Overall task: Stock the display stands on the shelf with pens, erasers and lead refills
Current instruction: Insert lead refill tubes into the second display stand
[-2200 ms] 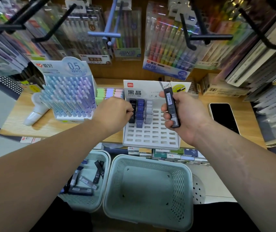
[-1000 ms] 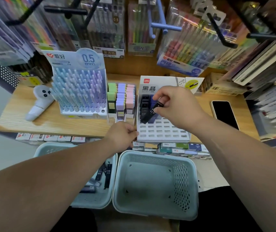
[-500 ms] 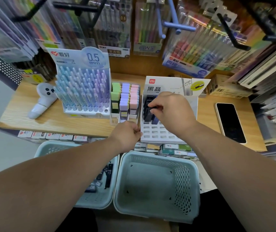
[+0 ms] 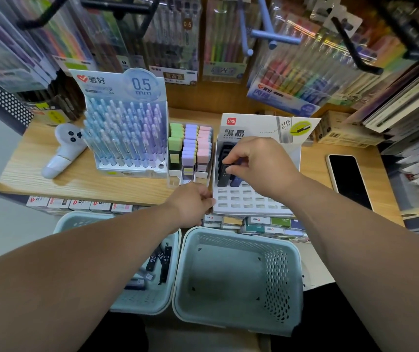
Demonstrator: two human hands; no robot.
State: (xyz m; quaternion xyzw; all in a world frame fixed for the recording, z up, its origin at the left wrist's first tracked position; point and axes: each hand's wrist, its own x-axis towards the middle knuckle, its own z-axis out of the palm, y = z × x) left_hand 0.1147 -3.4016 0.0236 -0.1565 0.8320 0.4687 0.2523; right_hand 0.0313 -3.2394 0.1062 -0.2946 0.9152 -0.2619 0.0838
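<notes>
A black lead refill case stands in the left column of slots on the lead refill stand, toward its back. The right hand pinches the case's top between thumb and curled fingers. More dark cases fill the slots around it; the rows toward the stand's front are open holes.

The left hand grips the stand's front left corner, fingers curled round the edge. The stand sits at the front edge of the shelf, with its front rim reaching that edge.

Just beside the stand's left side is the eraser stand with green, purple and pink columns, and beyond that is the pen stand. A white bear-faced gadget lies near the shelf's left end. To the right, a strip of bare wood separates the stand from a phone lying face up near the right edge.

Packs of pens hang low over the back of the shelf.

Below the front edge sit two pale baskets side by side: the left basket holds loose refill cases, and the right basket is under the stand.
</notes>
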